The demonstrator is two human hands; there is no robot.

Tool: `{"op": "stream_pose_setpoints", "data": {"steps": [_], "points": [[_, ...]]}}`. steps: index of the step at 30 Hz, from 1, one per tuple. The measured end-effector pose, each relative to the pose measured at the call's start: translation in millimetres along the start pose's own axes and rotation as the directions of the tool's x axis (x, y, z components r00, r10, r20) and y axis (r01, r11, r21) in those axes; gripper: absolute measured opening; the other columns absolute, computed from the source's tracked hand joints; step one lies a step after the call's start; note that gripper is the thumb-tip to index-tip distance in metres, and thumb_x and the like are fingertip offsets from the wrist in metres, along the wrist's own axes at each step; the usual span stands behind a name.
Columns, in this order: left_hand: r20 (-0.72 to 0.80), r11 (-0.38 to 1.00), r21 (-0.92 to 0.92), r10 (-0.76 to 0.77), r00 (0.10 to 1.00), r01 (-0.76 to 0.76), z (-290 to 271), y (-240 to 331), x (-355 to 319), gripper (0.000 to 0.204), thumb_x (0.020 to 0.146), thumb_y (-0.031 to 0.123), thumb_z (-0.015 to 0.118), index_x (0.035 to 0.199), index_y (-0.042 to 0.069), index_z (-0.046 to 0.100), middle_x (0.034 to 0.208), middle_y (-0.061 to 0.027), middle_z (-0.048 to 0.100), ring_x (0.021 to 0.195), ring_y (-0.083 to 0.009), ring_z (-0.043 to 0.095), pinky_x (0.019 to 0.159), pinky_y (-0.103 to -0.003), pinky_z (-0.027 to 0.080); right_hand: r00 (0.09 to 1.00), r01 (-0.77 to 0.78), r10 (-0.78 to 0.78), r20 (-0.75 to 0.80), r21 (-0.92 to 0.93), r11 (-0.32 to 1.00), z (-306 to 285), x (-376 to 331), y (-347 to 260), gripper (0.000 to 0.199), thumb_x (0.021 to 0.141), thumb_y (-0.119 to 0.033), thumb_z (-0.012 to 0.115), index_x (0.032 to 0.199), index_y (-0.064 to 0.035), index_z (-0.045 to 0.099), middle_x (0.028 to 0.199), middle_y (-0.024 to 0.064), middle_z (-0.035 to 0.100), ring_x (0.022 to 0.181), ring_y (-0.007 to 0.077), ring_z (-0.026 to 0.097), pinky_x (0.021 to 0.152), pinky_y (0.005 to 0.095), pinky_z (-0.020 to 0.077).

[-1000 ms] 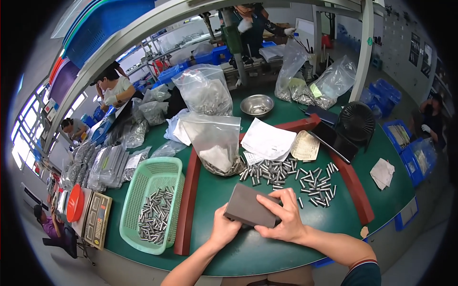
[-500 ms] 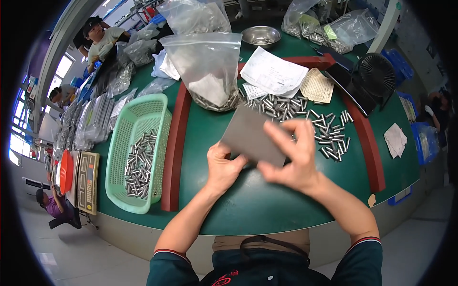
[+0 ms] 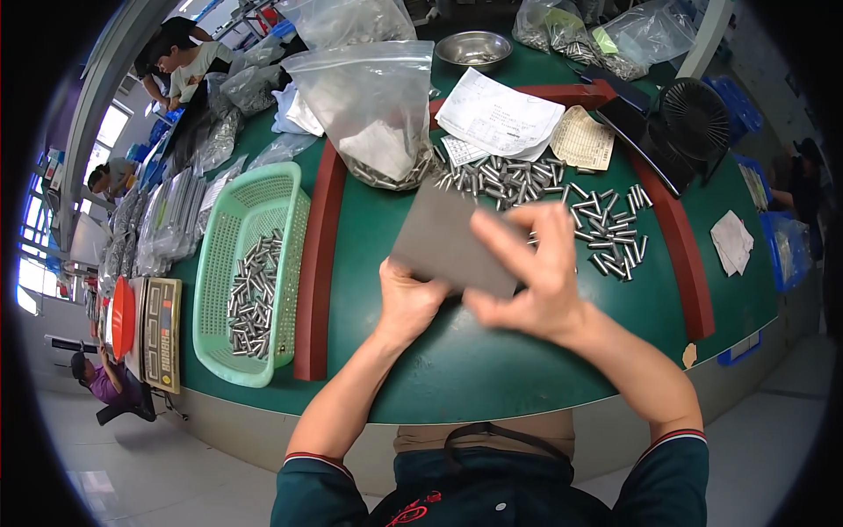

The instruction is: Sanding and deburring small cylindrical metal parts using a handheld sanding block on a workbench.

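Above the green table (image 3: 492, 378), the left hand (image 3: 411, 301) grips the grey block (image 3: 448, 235) by its near-left corner; the right hand (image 3: 546, 274) overlaps its right side, grip indeterminable through blur.

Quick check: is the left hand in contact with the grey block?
Touching: the head view shows the left hand against the grey block's lower left corner, thumb along its near edge.

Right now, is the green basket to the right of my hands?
No, the green basket, holding metal pins, stands left of the left hand.
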State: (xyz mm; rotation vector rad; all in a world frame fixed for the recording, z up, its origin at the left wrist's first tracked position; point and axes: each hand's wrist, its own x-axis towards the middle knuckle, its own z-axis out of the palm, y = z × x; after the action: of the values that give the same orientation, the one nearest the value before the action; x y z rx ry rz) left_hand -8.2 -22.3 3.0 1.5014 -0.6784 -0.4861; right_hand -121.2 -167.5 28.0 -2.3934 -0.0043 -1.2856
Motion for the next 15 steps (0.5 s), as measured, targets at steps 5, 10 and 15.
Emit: {"op": "stream_pose_setpoints", "data": {"steps": [5,10,15], "points": [[-0.048,0.999,-0.009,-0.042,0.998,0.042,-5,-11,-3,0.029,0.081,0.007,0.071,0.109,0.003,0.063,0.104,-0.0076,0.067,0.097,-0.016,0.062,0.082,-0.031,0.052,1.0,0.011,-0.011,0.001,0.105,0.994,1,0,-9,0.07,0.052,-0.035,0.08,0.117,-0.011,0.067,0.094,0.0111,0.052,0.084,0.0271,0.048,0.073,0.04,0.0357],[0.181,0.982,-0.014,0.187,0.966,-0.187,-3,1,7,0.009,0.073,0.004,0.076,0.078,0.001,0.069,0.088,-0.0059,0.068,0.094,-0.011,0.062,0.077,-0.028,0.051,0.992,-0.097,0.083,-0.097,-0.154,0.983,0,-1,38,0.064,0.051,-0.027,0.079,0.11,-0.0053,0.066,0.091,0.0116,0.051,0.083,0.0276,0.047,0.073,0.0405,0.0369],[0.017,0.999,-0.048,-0.013,1.0,0.014,3,5,-2,0.018,0.079,0.001,0.073,0.097,0.002,0.069,0.088,-0.0027,0.068,0.095,-0.0146,0.062,0.084,-0.029,0.051,0.999,0.023,-0.023,0.039,-0.001,1.0,-3,-2,0,0.065,0.054,-0.033,0.078,0.115,-0.0094,0.067,0.092,0.0117,0.053,0.084,0.0271,0.049,0.073,0.0403,0.0352]]}}
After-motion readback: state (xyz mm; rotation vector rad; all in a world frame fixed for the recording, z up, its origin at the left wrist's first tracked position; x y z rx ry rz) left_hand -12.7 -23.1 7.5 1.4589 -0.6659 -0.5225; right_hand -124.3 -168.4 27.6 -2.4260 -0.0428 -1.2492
